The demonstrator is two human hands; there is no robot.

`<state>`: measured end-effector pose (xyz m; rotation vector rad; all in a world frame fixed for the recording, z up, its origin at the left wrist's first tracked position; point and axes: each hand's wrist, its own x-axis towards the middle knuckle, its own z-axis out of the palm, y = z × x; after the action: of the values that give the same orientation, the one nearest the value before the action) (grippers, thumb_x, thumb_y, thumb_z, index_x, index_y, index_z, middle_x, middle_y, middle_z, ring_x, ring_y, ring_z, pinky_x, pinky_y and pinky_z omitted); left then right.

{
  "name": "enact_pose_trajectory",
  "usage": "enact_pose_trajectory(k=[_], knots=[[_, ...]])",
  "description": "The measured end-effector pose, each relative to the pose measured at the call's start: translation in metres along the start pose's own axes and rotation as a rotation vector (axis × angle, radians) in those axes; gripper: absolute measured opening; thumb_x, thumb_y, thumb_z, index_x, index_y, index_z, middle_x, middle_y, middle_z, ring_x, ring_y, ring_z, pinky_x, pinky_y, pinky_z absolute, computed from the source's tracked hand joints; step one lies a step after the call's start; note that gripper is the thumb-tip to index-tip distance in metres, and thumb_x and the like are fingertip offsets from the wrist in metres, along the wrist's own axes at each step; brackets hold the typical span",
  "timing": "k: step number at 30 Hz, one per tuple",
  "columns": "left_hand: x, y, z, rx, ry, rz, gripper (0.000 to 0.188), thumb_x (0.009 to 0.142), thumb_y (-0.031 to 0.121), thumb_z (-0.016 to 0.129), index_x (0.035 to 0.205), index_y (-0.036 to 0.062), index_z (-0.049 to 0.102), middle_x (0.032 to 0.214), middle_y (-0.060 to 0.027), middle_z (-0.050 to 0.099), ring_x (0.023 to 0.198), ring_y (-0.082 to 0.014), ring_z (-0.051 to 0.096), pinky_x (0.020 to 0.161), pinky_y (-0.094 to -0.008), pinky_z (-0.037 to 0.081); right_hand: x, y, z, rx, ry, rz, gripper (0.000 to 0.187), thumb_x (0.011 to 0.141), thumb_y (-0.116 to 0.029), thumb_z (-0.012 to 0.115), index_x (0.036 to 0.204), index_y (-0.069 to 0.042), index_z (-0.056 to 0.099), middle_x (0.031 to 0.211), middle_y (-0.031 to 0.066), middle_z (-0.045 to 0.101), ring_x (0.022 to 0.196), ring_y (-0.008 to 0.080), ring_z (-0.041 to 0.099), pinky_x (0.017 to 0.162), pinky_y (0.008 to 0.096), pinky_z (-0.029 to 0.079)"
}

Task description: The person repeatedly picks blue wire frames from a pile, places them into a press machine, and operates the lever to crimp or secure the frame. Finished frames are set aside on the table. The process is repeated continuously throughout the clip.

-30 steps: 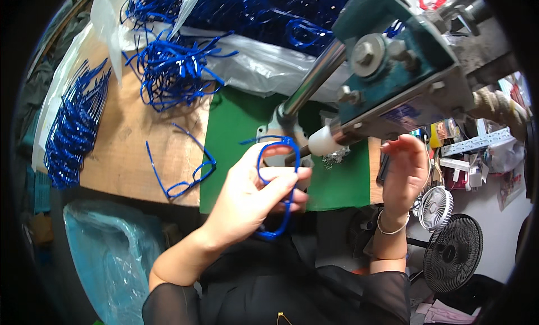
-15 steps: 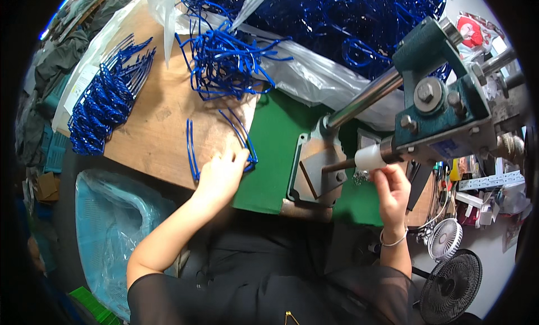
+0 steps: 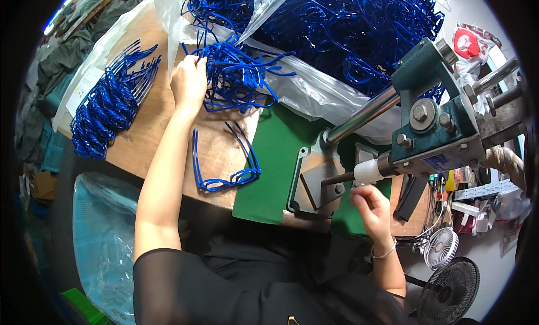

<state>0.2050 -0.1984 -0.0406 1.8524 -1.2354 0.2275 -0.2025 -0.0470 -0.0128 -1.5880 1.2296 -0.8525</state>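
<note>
Up on the bench, the left hand (image 3: 189, 82) grips a frame in the loose blue pile (image 3: 238, 78), beside an open plastic bag (image 3: 314, 94) heaped with more. Nearer lies one frame (image 3: 224, 179); the right hand (image 3: 370, 204), fingers curled on nothing, hovers under the press (image 3: 432, 128).

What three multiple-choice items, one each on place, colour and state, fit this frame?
1. Where is the left hand?
A. on the loose pile of blue frames
B. on the small fan
C. on the press handle

2. What colour is the mat under the press?
A. red
B. green
C. yellow

3. How is the right hand?
A. gripping a blue frame
B. flat on the wooden bench
C. empty, fingers loosely curled just below the white handle knob

Answers: 1 A, the fingers reach into the tangle at the bag's edge. 2 B, the sheet beside the wooden bench is plain green. 3 C, nothing shows in it and it hangs just short of the knob.
</note>
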Motion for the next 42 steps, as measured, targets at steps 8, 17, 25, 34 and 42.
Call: enact_pose_trajectory(k=[8, 17, 25, 34, 42], knots=[[0.014, 0.021, -0.103, -0.653, -0.454, -0.164, 0.018, 0.082, 0.022, 0.066, 0.086, 0.0043, 0.062, 0.076, 0.0043, 0.055, 0.065, -0.0039, 0.048, 0.062, -0.0174, 0.035, -0.023, 0.031, -0.015, 0.015, 0.077, 0.188, 0.011, 0.086, -0.008, 0.058, 0.095, -0.001, 0.06, 0.083, 0.0021, 0.061, 0.074, 0.0074, 0.056, 0.067, 0.0215, 0.046], [-0.081, 0.112, -0.145, -0.545, -0.382, 0.246, 0.031, 0.094, 0.001, 0.033, 0.123, 0.0044, 0.043, 0.11, -0.0086, 0.055, 0.059, -0.001, 0.047, 0.051, -0.0132, 0.039, -0.029, 0.062, 0.007, -1.093, 0.12, -0.205, 0.037, 0.075, -0.009, 0.063, 0.11, 0.002, 0.053, 0.107, 0.0153, 0.053, 0.09, 0.0312, 0.053, 0.077, 0.0359, 0.046], [-0.095, 0.123, -0.163, -0.142, -0.656, 0.316, 0.006, 0.07, -0.001, 0.065, 0.072, -0.005, 0.061, 0.112, -0.0209, 0.056, 0.091, -0.0228, 0.058, 0.08, -0.0297, 0.043, -0.021, 0.052, -0.029, -0.804, 0.259, -0.249, 0.014, 0.078, -0.01, 0.062, 0.09, -0.004, 0.059, 0.082, 0.0096, 0.057, 0.081, 0.026, 0.056, 0.074, 0.0331, 0.045], [-0.133, 0.111, -0.149, -1.225, -0.648, -0.534, 0.032, 0.091, 0.023, 0.046, 0.109, -0.0018, 0.037, 0.073, -0.0207, 0.06, 0.042, -0.0119, 0.048, 0.043, -0.0144, 0.038, -0.022, 0.088, -0.007, -0.532, 0.35, 0.073, 0.005, 0.078, -0.007, 0.061, 0.08, -0.003, 0.059, 0.075, 0.0089, 0.056, 0.07, 0.023, 0.055, 0.065, 0.0323, 0.045], [-0.177, 0.156, -0.121, -1.672, -0.721, -0.519, 0.055, 0.08, 0.021, 0.067, 0.116, 0.0033, 0.029, 0.1, -0.0239, 0.059, 0.053, -0.0153, 0.059, 0.061, -0.0291, 0.054, -0.025, 0.092, 0.001, -0.587, 0.397, 0.037, 0.006, 0.078, -0.007, 0.061, 0.083, -0.003, 0.059, 0.077, 0.0092, 0.057, 0.074, 0.024, 0.055, 0.068, 0.033, 0.045]])
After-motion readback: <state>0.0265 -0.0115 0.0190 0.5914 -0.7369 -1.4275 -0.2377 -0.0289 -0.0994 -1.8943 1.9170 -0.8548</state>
